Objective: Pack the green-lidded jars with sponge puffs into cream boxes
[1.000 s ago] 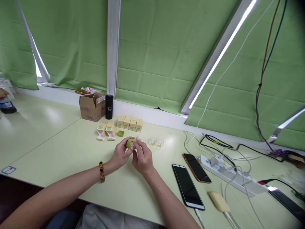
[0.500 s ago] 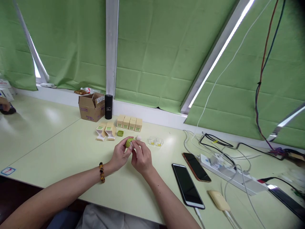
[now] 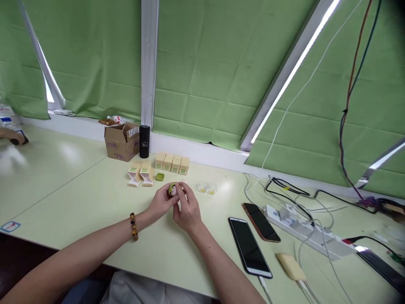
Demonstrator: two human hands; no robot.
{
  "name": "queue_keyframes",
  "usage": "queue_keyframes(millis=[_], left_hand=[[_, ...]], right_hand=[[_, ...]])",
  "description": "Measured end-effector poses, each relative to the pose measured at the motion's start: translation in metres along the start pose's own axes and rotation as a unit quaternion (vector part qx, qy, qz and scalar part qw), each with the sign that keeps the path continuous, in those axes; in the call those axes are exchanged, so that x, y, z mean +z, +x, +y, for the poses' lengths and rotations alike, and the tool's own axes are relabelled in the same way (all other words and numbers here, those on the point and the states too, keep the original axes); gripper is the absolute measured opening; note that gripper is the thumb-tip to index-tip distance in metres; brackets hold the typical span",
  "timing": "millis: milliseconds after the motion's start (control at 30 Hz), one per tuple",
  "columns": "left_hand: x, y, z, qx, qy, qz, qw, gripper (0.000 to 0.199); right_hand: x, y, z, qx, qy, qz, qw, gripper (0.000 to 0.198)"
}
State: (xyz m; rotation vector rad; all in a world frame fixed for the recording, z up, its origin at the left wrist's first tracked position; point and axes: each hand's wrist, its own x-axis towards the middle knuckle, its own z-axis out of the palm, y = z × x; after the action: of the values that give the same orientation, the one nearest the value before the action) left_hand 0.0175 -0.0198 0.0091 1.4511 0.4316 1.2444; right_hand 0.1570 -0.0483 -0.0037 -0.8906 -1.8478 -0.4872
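Note:
My left hand [image 3: 160,202] is closed around a small rounded green container [image 3: 171,188], held just above the table. A small whitish piece [image 3: 174,191] shows at the container's opening. My right hand [image 3: 188,211] presses its fingertips together against this piece; how much they grip is partly hidden. Beyond my hands stands a small green open lid or dish [image 3: 160,177]. To the right lies a clear double-cup plastic piece [image 3: 207,188] with yellow spots at the bottom. Two opened small cartons [image 3: 147,174] stand behind to the left.
A row of closed small cartons [image 3: 171,164] stands near the wall, beside a black tumbler [image 3: 144,142] and a cardboard box [image 3: 122,143]. Phones [image 3: 249,247], a power strip [image 3: 303,232] and tangled cables lie right. Another person's hand [image 3: 9,135] is at far left.
The green container has turned so its opening with the whitish piece shows. My right fingers have shifted over it. A white object beyond my right hand is now mostly out of sight.

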Motion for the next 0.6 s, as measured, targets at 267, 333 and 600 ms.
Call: queue_keyframes(millis=[267,333,600], left_hand=[[0.0013,0.0,0.0032,-0.05,-0.09,-0.008,0.995,0.028],[0.0021,-0.0003,0.0041,-0.058,-0.112,-0.008,0.992,0.027],[0.0032,-0.0003,0.004,-0.072,-0.133,-0.006,0.988,0.029]], right_hand=[[0.0041,-0.0032,0.0037,0.023,0.006,0.004,1.0,0.052],[0.0037,-0.0029,0.0047,0.023,0.013,0.005,1.0,0.048],[0.0035,-0.0026,0.0042,0.022,-0.001,0.005,1.0,0.048]])
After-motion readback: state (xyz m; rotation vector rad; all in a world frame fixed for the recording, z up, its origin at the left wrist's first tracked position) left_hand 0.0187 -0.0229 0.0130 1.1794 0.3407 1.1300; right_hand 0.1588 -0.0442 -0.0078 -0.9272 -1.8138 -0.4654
